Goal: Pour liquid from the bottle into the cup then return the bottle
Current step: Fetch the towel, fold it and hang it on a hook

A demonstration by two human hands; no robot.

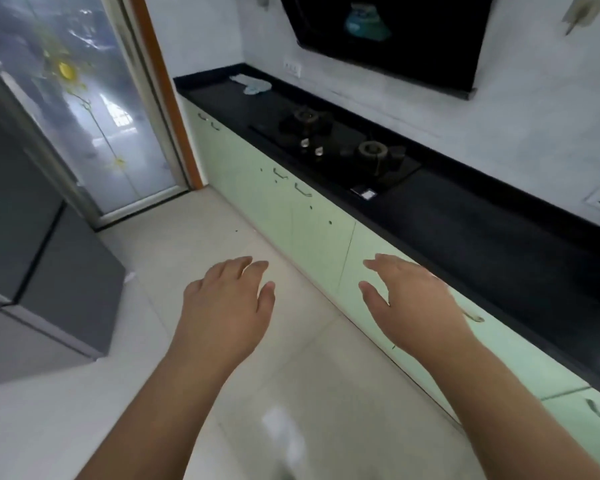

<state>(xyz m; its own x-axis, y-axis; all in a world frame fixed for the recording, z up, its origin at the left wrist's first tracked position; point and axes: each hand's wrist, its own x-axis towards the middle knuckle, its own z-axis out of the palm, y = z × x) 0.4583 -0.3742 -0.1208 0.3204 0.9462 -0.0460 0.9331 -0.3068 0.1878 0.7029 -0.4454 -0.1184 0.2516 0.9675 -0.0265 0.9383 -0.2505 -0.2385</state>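
Two bare hands are held out, palms down, over a glossy tiled floor (pixel 291 393) beside a black counter (pixel 499 230).

The left hand (pixel 227 308) and the right hand (pixel 411 297) are seen with fingers straight and slightly spread, and nothing is held in either. The pale green, smooth cabinet fronts (pixel 312 230) run just beside the right hand, under the counter's long straight edge. A flat black glass gas hob (pixel 340 147) with two round burners is set into the counter well beyond the hands, and a crumpled pale cloth (pixel 255 85) lies farther off. A grey refrigerator (pixel 49 258) stands left of the left hand. Neither bottle nor cup can be seen.
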